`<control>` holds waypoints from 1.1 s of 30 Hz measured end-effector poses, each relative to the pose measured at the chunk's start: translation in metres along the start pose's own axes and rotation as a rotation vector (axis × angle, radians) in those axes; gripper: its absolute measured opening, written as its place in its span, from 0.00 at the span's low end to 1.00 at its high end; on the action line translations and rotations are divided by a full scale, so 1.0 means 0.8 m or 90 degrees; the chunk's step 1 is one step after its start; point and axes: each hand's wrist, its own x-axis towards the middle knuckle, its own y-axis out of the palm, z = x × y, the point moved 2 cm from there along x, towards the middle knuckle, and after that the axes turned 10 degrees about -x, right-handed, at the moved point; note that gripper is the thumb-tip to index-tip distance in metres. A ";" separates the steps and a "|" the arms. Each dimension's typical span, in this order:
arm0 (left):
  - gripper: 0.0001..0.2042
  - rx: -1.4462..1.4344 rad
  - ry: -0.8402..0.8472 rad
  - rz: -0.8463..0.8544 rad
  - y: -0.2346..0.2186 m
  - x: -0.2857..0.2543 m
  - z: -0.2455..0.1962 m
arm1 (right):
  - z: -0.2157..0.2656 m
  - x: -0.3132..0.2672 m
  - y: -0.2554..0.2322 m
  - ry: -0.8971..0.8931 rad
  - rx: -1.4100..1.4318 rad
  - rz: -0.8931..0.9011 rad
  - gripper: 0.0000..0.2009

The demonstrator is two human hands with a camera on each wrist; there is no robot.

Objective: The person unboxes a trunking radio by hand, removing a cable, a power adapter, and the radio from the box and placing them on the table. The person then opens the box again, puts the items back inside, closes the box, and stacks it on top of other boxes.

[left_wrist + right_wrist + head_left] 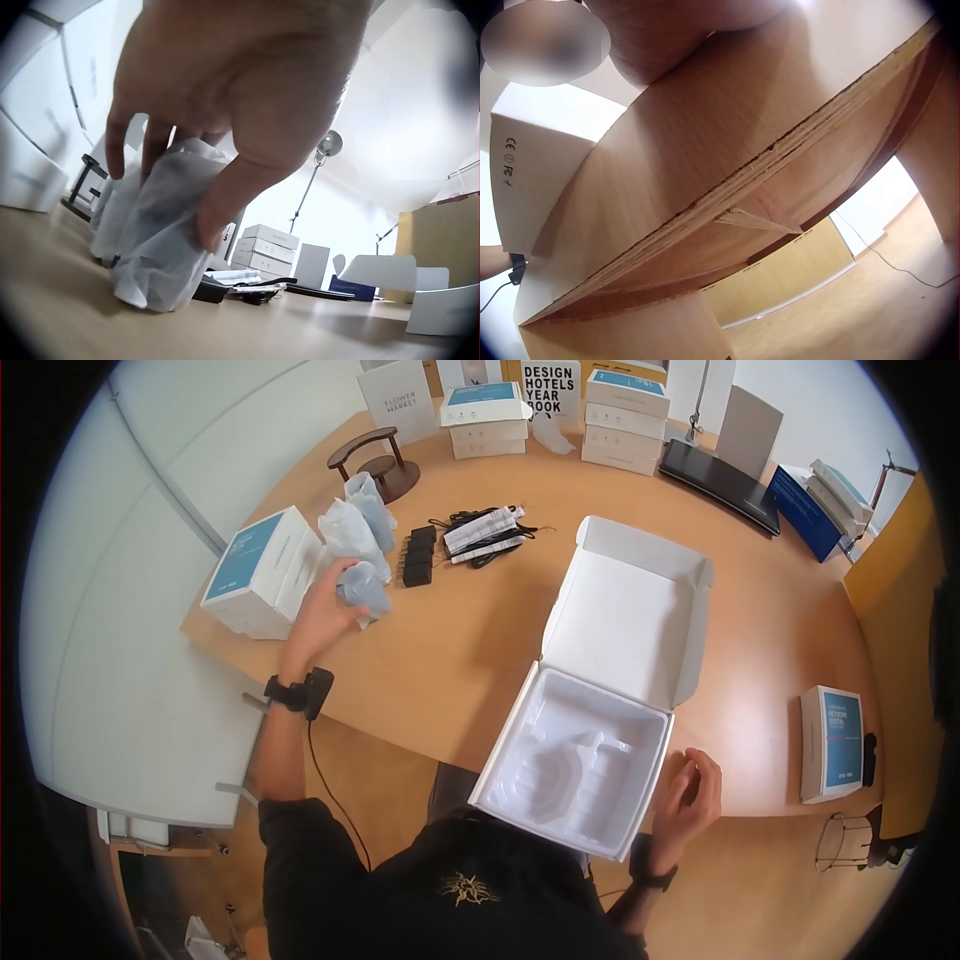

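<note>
My left hand (pixel 322 610) grips a wrapped item (pixel 364 588) in a thin, cloudy plastic bag near the table's left side. In the left wrist view the thumb lies on one side of the bag (pixel 161 232) and the fingers on the other; the contents are hidden. More bagged items (pixel 350 532) stand right behind it. An open white box (pixel 628 610) lies at the front edge, lid folded back, with a moulded plastic tray (pixel 600 785) inside holding nothing. Beside its right wall, my right hand (pixel 690 798) rests loosely curled and holds nothing.
Closed white-and-blue boxes (pixel 262 572) stand left of the bags. Black adapters (pixel 418 556) and bundled cables (pixel 486 537) lie to their right. Stacked boxes (pixel 625 422), a dark wooden stand (pixel 385 468) and a black laptop (pixel 718 485) line the back. Another box (pixel 832 745) stands far right.
</note>
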 end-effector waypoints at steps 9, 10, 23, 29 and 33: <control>0.31 -0.181 0.009 -0.027 0.009 0.007 0.035 | -0.001 0.000 0.001 0.001 -0.007 0.000 0.11; 0.32 -0.178 0.011 -0.029 0.009 0.007 0.036 | 0.000 0.000 0.001 -0.001 -0.006 -0.002 0.12; 0.36 -0.050 -0.012 -0.129 0.017 0.007 0.042 | -0.001 -0.001 0.001 -0.010 0.011 -0.014 0.11; 0.35 0.004 0.039 -0.149 0.018 0.013 0.036 | -0.001 -0.001 0.001 -0.011 0.012 -0.013 0.11; 0.35 0.010 0.039 -0.147 0.018 0.020 0.042 | -0.001 -0.001 0.001 -0.017 0.009 -0.013 0.12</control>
